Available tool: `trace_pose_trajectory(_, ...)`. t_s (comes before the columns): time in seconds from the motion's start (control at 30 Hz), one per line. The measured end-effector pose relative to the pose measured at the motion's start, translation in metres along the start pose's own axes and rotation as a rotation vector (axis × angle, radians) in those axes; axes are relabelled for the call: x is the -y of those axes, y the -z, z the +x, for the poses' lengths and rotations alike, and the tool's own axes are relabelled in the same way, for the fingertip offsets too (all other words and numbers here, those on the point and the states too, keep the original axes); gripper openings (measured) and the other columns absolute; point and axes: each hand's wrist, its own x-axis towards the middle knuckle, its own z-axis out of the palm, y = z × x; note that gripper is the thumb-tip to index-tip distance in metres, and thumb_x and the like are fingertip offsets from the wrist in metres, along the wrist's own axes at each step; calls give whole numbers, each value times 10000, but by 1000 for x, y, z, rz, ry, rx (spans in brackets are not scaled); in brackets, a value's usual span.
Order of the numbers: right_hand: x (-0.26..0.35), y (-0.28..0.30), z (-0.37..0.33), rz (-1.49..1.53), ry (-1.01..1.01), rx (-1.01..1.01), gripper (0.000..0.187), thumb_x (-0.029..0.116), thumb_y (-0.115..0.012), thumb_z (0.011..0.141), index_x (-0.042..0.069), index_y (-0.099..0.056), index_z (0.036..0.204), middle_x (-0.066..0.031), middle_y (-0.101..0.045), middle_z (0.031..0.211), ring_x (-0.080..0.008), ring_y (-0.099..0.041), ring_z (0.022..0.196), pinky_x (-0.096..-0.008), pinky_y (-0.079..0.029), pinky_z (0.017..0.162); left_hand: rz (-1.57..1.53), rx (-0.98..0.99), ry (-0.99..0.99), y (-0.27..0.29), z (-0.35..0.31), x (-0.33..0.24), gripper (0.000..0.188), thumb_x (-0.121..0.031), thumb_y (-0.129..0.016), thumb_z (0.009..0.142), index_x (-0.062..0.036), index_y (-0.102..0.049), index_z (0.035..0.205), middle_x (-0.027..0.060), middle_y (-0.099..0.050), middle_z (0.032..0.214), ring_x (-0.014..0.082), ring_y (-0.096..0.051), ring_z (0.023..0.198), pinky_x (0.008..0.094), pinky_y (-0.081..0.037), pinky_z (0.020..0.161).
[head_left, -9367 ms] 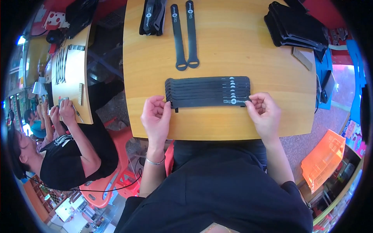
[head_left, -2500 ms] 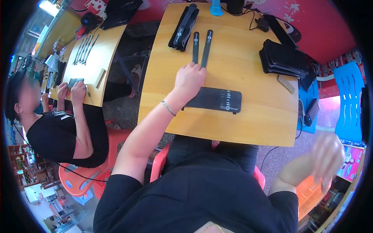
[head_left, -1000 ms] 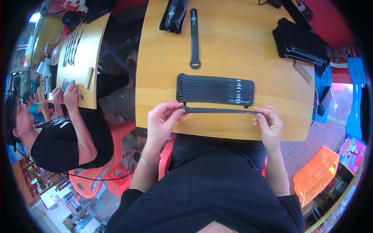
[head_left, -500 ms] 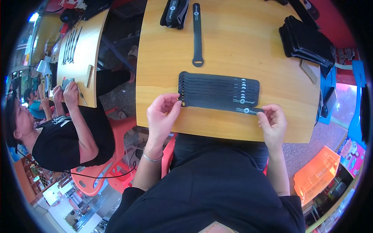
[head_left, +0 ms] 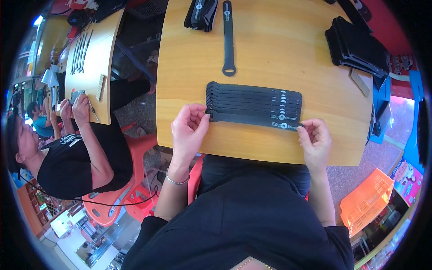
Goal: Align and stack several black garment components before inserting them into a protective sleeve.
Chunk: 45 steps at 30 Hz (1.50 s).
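Observation:
Several black straps with pale printing lie overlapped in a fanned row (head_left: pixel 252 100) on the wooden table, their slotted ends at the left. Along the near side of the row runs the front strap (head_left: pixel 252 120). My left hand (head_left: pixel 191 128) pinches its slotted left end between thumb and fingers. At its right end, my right hand (head_left: pixel 315 139) grips the printed tip. Beyond the row, a single strap (head_left: pixel 228 42) with a slotted loop end lies lengthwise, apart from the others.
A folded strap bundle (head_left: pixel 201 14) sits at the table's far edge. Stacked black straps (head_left: pixel 355 47) lie at the far right, beside a small wooden block (head_left: pixel 359 82). An orange basket (head_left: pixel 366 202) stands lower right. Another person (head_left: pixel 76 153) works at a table on the left.
The front strap has moved slightly up against the row, both hands still on its ends. My view has shifted slightly.

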Motion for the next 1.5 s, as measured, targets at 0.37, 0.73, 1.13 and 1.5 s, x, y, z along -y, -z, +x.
trace_pose_trajectory(0.37, -2, -2, 1, -39, 21, -12, 159, -29, -683, 826, 41, -569, 911, 45, -555, 773, -7, -501, 659, -150, -408, 568, -7, -17, -3, -1, 3, 2, 135, 49, -640, 809, -5, -600, 926, -35, -564, 728, -1, -486, 612, 137, -378, 532)
trace_pose_trajectory(0.73, -3, -4, 2, -41, 33, -16, 159, -21, -687, 825, 42, -570, 912, 48, -549, 760, -7, -495, 645, -148, -405, 553, 10, -29, -19, -3, 5, 3, 136, 60, -642, 799, 2, -598, 914, -37, -561, 721, -6, -468, 593, 138, -364, 521)
trace_pose_trajectory(1.13, -4, -4, 3, -73, 33, -22, 157, -12, -695, 821, 40, -575, 908, 47, -551, 751, -5, -487, 625, -147, -393, 534, 24, -29, -14, -3, 4, 2, 141, 63, -645, 799, 3, -594, 916, -39, -559, 713, -13, -461, 585, 134, -352, 512)
trace_pose_trajectory(1.5, 0, -6, 4, -116, 30, -30, 164, -12, -700, 815, 39, -576, 908, 42, -560, 753, -1, -494, 623, -146, -394, 529, 1, -37, -9, -4, 4, 3, 137, 69, -641, 801, 7, -593, 914, -36, -558, 720, -12, -459, 588, 132, -357, 516)
